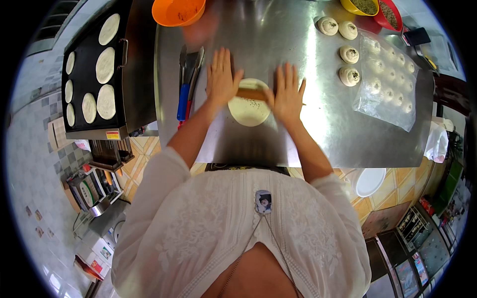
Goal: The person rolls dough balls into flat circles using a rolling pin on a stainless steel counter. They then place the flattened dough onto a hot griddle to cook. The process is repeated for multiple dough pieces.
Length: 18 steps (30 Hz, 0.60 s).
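Note:
A wooden rolling pin (252, 93) lies across a round, flat piece of dough (249, 115) on the steel table. Dark specks show in the dough just below the pin. My left hand (222, 80) rests flat over the pin's left end, its fingers stretched forward. Over the right end lies my right hand (287, 94), palm down with the fingers straight and slightly blurred. Neither hand wraps round the pin; both palms press on it from above. Left of my left hand are tongs (183, 92) with blue and red handles.
At left, a black griddle (82, 111) carries several flat dough rounds (105, 64). An orange bowl (179, 11) stands at the table's far left. Several rolled dough balls (349, 54) sit at right beside others under a clear plastic sheet (385, 111). Yellow (360, 7) and red (389, 15) bowls stand behind.

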Motion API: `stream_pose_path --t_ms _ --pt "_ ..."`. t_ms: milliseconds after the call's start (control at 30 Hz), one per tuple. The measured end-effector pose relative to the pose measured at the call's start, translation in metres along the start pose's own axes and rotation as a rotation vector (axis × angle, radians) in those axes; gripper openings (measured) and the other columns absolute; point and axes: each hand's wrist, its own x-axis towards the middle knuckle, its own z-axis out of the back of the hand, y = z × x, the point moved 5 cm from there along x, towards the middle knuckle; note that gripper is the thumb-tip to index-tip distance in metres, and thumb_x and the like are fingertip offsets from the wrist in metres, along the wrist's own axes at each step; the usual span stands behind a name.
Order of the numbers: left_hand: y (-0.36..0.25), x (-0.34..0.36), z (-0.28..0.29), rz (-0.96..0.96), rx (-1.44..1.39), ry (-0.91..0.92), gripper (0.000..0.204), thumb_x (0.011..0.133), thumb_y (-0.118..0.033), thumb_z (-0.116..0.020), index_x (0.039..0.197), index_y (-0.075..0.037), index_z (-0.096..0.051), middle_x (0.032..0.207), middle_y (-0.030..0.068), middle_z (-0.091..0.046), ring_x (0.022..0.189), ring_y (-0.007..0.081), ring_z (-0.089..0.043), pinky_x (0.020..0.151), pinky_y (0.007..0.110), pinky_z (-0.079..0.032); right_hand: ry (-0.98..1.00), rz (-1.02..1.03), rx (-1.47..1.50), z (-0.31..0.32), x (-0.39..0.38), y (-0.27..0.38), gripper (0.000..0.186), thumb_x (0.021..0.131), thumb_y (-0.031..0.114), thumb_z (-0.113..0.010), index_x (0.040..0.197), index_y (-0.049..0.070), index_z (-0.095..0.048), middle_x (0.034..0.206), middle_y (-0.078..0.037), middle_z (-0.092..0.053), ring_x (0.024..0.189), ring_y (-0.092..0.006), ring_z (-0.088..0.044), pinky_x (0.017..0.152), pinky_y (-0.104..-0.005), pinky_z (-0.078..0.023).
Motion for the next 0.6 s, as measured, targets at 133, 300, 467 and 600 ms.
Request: stream_pose_path --t_ms 133,300,467,600 --pt "-0.011 -0.070 -0.003 0.015 -0.014 0.259 0.071 0.092 -0.037 -0.062 0.149 -0.003 -0.035 0.146 0.0195 -0.045 0.137 0.0378 -0.039 0.110 0.051 -0.034 0.160 0.029 0.085 0.011 -0.090 0.021 0.046 0.088 0.023 -0.064 0.128 0.003 -0.056 0.145 -0.017 -0.047 0.135 -0.0324 -0.044 0.107 -0.0567 -0.034" --pt "-0.034 -0.016 0.007 0.071 -0.027 0.460 0.039 0.084 -0.028 -0.073 0.112 -0.001 -0.066 0.098 0.0148 -0.069 0.092 0.0396 -0.065 0.084 0.046 -0.052 0.101 0.025 0.217 0.049 -0.094 0.021 0.028 0.083 0.005 -0.060 0.110 0.004 -0.065 0.116 -0.008 -0.063 0.103 -0.0253 -0.061 0.086 -0.0391 -0.044" --pt "-0.061 -0.022 0.053 0.399 -0.577 0.670 0.027 0.086 -0.027 -0.070 0.092 0.000 -0.068 0.085 0.0159 -0.070 0.082 0.0347 -0.067 0.076 0.044 -0.054 0.085 0.152 0.270 0.094 -0.105 0.033 0.032 0.082 0.004 -0.061 0.113 0.005 -0.067 0.106 -0.006 -0.065 0.095 -0.0221 -0.061 0.079 -0.0357 -0.045" --pt "-0.039 -0.054 0.073 0.266 -0.143 0.681 0.032 0.088 -0.030 -0.068 0.097 0.001 -0.068 0.089 0.0151 -0.071 0.089 0.0337 -0.068 0.081 0.045 -0.054 0.064 0.182 0.280 0.113 -0.106 0.041 0.038 0.080 0.003 -0.062 0.118 0.005 -0.067 0.102 -0.003 -0.066 0.091 -0.0205 -0.060 0.074 -0.0346 -0.046"
